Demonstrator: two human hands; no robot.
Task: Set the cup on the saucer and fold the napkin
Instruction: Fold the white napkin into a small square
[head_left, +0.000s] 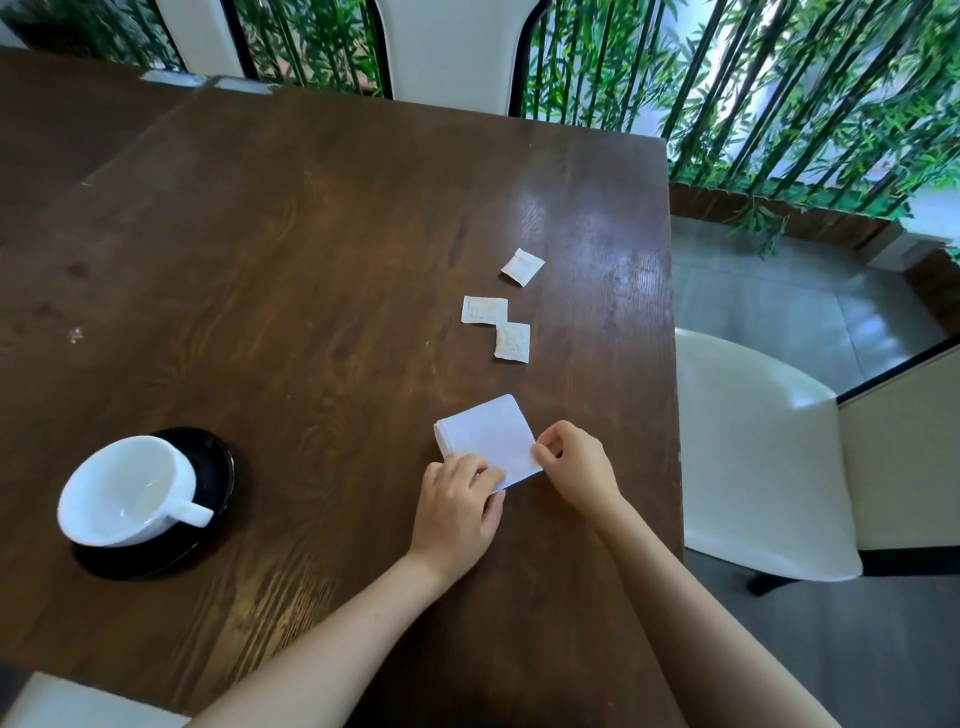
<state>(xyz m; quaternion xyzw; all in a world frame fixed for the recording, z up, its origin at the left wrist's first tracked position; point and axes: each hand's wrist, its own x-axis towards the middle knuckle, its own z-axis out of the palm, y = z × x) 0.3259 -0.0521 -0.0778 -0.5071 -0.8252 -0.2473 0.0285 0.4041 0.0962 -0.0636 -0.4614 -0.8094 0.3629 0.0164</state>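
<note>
A white cup (124, 488) stands on a black saucer (218, 467) at the left of the dark wooden table, its handle pointing right. A white napkin (491, 434), folded into a small square, lies flat near the table's right side. My left hand (457, 514) presses its fingertips on the napkin's near left corner. My right hand (574, 465) pinches the napkin's near right corner between thumb and forefinger.
Three small white sachets (522, 266) (484, 310) (512, 341) lie beyond the napkin. The table's right edge (675, 364) runs close to my right hand. A white chair (753, 467) stands beside it, another (452, 52) at the far end.
</note>
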